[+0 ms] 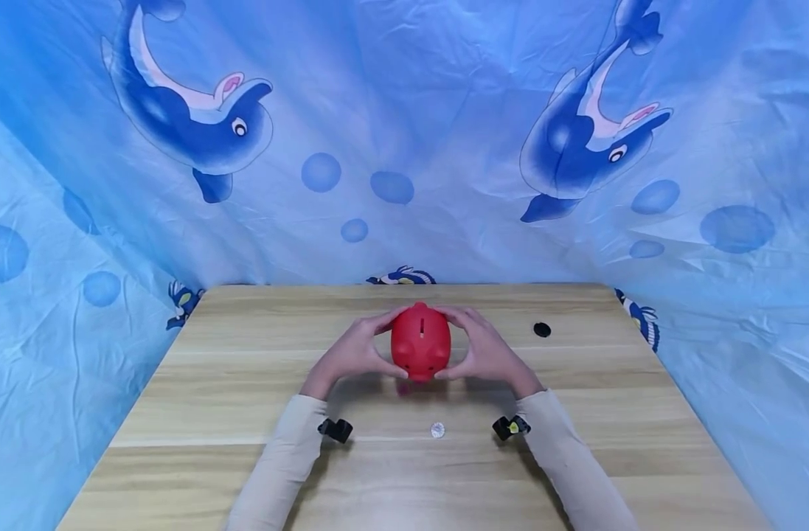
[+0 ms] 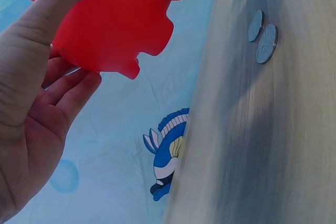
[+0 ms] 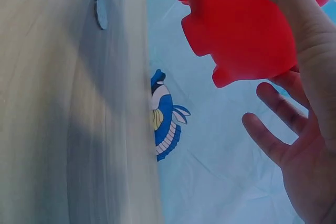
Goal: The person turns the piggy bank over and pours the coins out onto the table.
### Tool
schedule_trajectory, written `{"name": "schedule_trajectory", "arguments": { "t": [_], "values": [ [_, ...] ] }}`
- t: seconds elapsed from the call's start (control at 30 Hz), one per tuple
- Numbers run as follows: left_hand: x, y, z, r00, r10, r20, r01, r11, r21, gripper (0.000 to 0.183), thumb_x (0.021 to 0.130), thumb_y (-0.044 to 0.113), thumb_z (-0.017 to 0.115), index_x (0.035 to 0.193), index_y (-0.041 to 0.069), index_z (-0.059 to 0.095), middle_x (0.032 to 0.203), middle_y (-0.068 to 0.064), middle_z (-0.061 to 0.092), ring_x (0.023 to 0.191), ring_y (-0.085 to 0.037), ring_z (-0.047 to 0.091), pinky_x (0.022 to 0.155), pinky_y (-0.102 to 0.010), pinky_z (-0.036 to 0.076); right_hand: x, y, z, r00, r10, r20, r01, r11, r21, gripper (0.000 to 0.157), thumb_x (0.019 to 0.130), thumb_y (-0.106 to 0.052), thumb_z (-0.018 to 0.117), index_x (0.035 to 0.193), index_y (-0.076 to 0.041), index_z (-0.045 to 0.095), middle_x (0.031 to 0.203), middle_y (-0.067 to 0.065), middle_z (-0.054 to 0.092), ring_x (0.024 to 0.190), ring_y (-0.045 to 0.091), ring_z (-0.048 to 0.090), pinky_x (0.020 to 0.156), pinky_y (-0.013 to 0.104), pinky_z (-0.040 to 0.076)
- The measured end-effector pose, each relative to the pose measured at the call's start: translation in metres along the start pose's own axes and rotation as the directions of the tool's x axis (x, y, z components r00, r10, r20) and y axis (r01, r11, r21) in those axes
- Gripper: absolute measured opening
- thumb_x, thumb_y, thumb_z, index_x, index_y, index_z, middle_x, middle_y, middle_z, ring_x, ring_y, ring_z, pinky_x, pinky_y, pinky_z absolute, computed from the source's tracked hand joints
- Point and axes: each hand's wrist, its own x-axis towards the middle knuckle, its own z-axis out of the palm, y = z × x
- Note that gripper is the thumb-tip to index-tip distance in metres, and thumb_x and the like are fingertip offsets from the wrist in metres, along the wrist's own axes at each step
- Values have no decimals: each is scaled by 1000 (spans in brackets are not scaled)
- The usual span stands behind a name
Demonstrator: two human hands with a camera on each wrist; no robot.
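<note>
A red piggy bank (image 1: 420, 343) is held up over the wooden table, its coin slot facing up and its snout toward the person. The left hand (image 1: 359, 346) grips its left side, thumb at the front near the snout and fingers round the back. Mirroring that, the right hand (image 1: 485, 348) holds the right side. In the left wrist view the feet of the piggy bank (image 2: 121, 19) hang free of the tabletop. Two silver coins lie below it: a nearer coin (image 2: 267, 43) and, close beside it, another coin (image 2: 255, 25).
A small black disc (image 1: 542, 330) lies on the table (image 1: 245, 369) toward the back right. Behind and at both sides hangs a blue curtain (image 1: 444, 147) printed with dolphins and bubbles. Each wrist carries a small black camera, such as the left wrist camera (image 1: 338, 430).
</note>
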Motion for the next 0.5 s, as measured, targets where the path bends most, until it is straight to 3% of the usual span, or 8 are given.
{"name": "schedule_trajectory", "arguments": {
  "t": [0.23,0.5],
  "values": [
    [1,3,-1,1000,13,7,-13,1000,3,102,69,39,96,155,35,42,147,11,55,133,-16,56,106,-44,51,0,-2,-3,1000,13,-4,-13,999,43,104,62,-50,95,152,-28,47,139,-1,53,124,38,56,88,59,58],
    [0,5,-2,1000,10,-11,-10,999,-35,101,69,39,96,155,27,45,147,4,57,130,-22,60,104,-44,53,0,-3,-6,1000,19,-14,-18,996,84,102,63,-48,95,150,-25,49,137,-3,55,122,28,57,89,44,59]
  ]
}}
